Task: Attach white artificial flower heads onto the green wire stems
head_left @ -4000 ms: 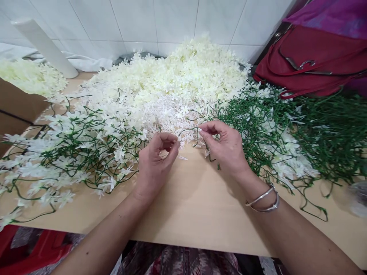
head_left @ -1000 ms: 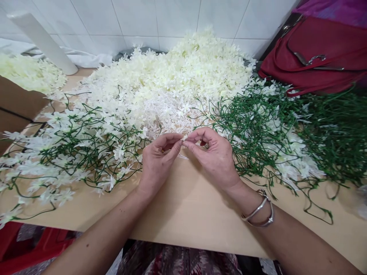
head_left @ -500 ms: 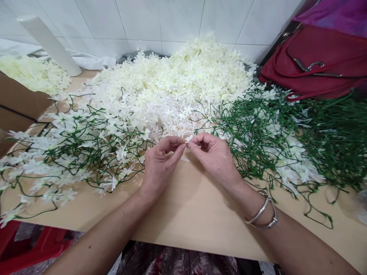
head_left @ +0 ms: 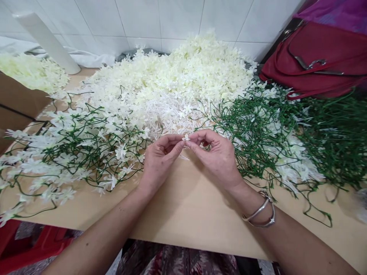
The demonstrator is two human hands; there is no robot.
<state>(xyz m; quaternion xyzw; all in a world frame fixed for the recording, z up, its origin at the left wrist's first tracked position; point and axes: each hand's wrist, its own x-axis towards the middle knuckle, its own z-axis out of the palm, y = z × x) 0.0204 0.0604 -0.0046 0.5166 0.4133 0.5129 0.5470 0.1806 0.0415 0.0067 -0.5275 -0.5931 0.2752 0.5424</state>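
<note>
Between my two hands is a small white artificial flower [head_left: 186,138], pinched at the fingertips. My left hand [head_left: 162,158] grips its left side with thumb and forefinger. From the other side, the thumb and forefinger of my right hand [head_left: 215,154] hold it too. Just beyond the fingers lie loose thin white stamens [head_left: 163,114]. Behind them rises a large heap of cream-white flower heads [head_left: 197,68]. White flowers on green stems [head_left: 86,141] spread out left of my hands. Tangled green plastic stems [head_left: 249,122] lie to the right, some with white petals among them.
A red handbag [head_left: 315,57] sits at the back right, by more green stems [head_left: 338,133]. At the left stand a cardboard box [head_left: 20,103] and a white tube [head_left: 47,42]. A tiled wall [head_left: 180,19] closes off the back; a red stool [head_left: 37,244] is below the wooden table [head_left: 186,214].
The white flower now shows its petals between my fingertips, where before only a bit of white was visible. Both hands have stayed nearly in place.
</note>
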